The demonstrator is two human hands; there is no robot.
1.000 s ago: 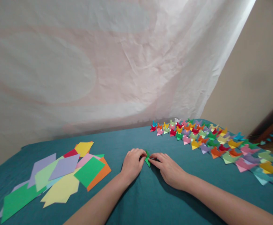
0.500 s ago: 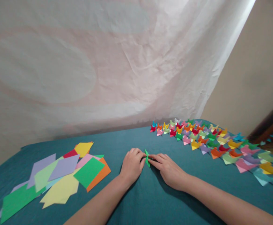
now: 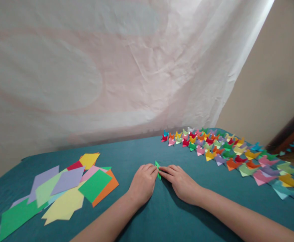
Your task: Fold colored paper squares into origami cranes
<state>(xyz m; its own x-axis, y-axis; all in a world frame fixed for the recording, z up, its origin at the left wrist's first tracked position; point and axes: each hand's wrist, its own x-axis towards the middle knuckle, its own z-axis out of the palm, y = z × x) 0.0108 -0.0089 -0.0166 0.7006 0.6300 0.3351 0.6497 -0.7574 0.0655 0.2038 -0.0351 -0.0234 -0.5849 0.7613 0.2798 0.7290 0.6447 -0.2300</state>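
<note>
A small folded green paper piece [image 3: 158,168] lies on the teal cloth [image 3: 162,215] at the middle of the view. My left hand [image 3: 143,183] presses on its left side with curled fingers pinched to it. My right hand [image 3: 180,181] meets it from the right, fingertips pinching the same green piece. Both forearms rest low over the cloth. Most of the green piece is hidden between the fingertips.
A loose heap of flat coloured paper sheets [image 3: 61,188] lies at the left. Rows of several small folded paper figures [image 3: 227,153] in many colours fill the right side up to the far edge. A white wrinkled sheet [image 3: 111,67] hangs behind.
The hands have closed in tighter on the green piece, which now shows narrower and flatter between the fingertips. The view has shifted slightly.
</note>
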